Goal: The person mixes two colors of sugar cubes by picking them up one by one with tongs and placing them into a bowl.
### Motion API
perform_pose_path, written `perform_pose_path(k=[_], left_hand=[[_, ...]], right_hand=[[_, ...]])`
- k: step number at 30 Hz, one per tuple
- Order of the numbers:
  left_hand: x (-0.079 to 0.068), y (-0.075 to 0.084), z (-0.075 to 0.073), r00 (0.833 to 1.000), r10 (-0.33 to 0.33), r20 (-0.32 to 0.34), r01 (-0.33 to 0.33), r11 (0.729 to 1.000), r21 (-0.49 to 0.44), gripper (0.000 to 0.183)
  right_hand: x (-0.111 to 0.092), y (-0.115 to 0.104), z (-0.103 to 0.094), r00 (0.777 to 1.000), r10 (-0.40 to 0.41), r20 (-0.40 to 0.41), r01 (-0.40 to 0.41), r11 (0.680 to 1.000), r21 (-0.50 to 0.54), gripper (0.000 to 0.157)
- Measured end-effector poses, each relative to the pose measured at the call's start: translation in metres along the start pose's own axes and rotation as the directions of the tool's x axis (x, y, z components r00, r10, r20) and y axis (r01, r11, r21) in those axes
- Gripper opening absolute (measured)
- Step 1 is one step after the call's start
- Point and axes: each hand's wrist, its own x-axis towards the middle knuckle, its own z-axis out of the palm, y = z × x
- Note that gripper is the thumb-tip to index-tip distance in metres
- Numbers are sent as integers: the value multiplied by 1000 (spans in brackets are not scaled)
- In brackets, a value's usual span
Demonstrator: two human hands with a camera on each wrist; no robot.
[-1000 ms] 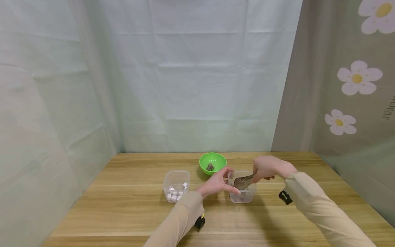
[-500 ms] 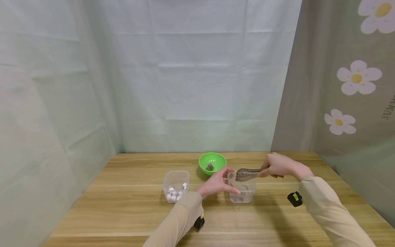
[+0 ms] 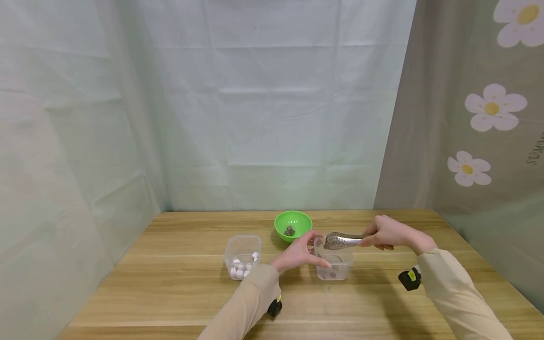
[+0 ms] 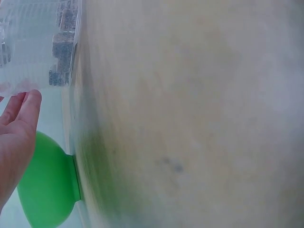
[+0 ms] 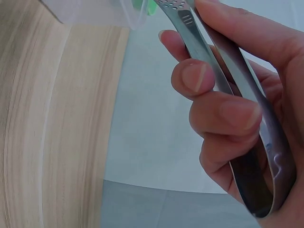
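My right hand (image 3: 388, 232) grips a pair of metal tongs (image 3: 343, 241) with perforated heads, its fingers wrapped round both arms in the right wrist view. The heads are above the right clear plastic container (image 3: 340, 270); whether anything sits between them cannot be made out. Several dark grey-brown cubes (image 4: 62, 45) lie in that container. My left hand (image 3: 297, 252) holds its left side, thumb at the near side and fingers at the far side. Behind the left hand stands a green bowl (image 3: 302, 221) with several brown cubes (image 3: 289, 231) in it.
Another clear container (image 3: 242, 242), holding several white cubes (image 3: 240, 273), stands left of the left hand. All rest on a wooden table (image 3: 178, 274). Pale cloth (image 3: 272, 118) hangs behind the table, and a flower-print cloth (image 3: 450, 118) hangs at its right.
The right hand has lifted the tongs up out of the right container and drawn back to the right; the tongs have since turned slightly. The left hand stays put on the container.
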Motion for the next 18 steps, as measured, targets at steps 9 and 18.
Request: perform_pose_path(k=[9, 18], left_hand=[[0, -2, 0, 1000, 0, 0, 0, 1000, -18, 77], [0, -1, 0, 1000, -9, -2, 9, 1000, -18, 79]], right_hand=[[-7, -4, -9, 999, 16, -30, -15, 1000, 19, 16], [-4, -5, -24, 996, 39, -83, -40, 999, -11, 21]])
